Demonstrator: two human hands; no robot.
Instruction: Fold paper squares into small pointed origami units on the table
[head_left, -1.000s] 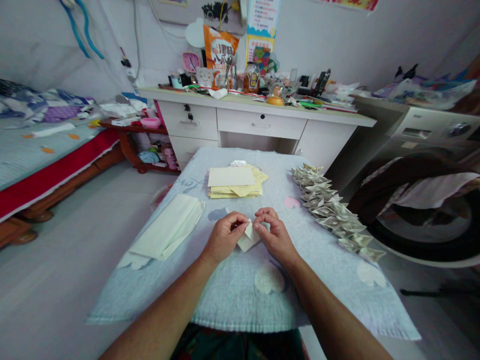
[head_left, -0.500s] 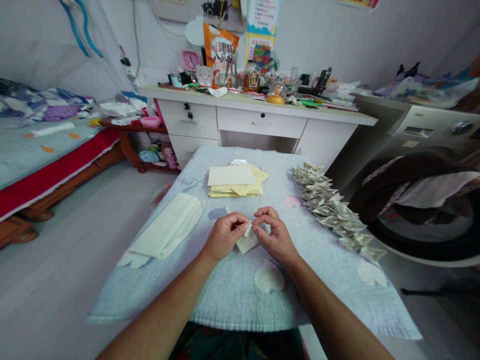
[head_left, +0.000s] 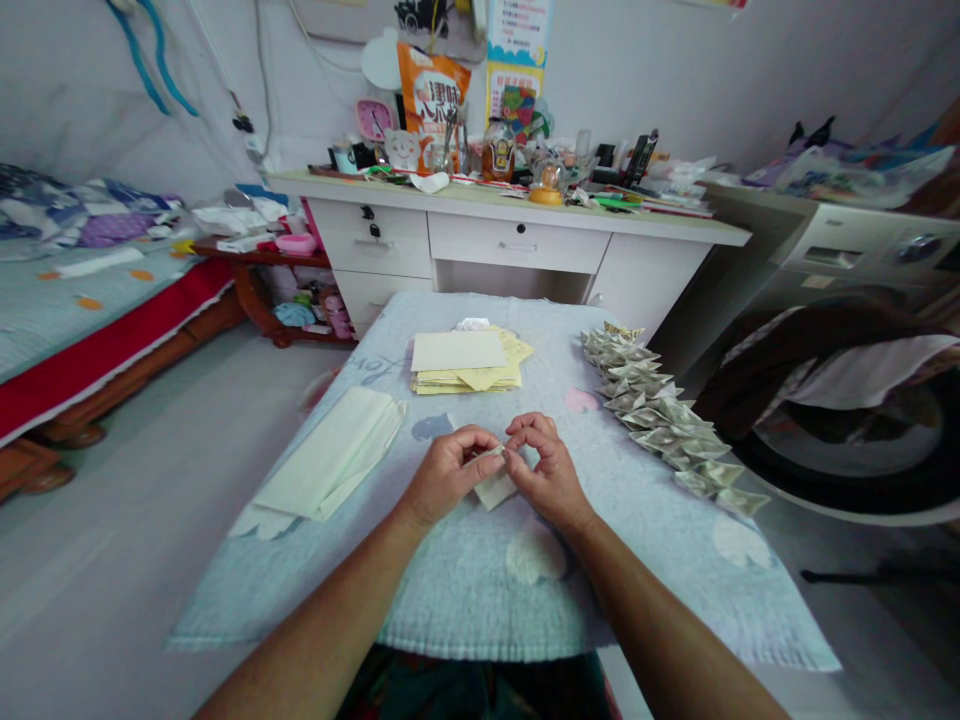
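Observation:
Both hands meet over the middle of the cloth-covered table, pinching a small pale piece of folded paper (head_left: pixel 495 491). My left hand (head_left: pixel 452 470) is closed on the paper's upper left edge, thumb and forefinger together. My right hand (head_left: pixel 546 468) pinches it from the right, its fingers curled. Behind the hands lies a stack of yellowish paper (head_left: pixel 465 378) with a cream sheet on top. To the left sits a folded pale green bundle of paper or cloth (head_left: pixel 330 455). At the right a row of folded paper pieces (head_left: pixel 660 415) with pointed tips runs along the table.
A light blue cloth (head_left: pixel 465 610) covers the table. Beyond it stands a white desk (head_left: pixel 517 245) crowded with jars, a clock and a snack bag. At the right is a washing machine (head_left: pixel 840 235) with its door open; a bed (head_left: pixel 112 290) is at the left.
The hands stay together at the paper, and my left thumb has shifted slightly over its upper edge. The whole view has moved a little.

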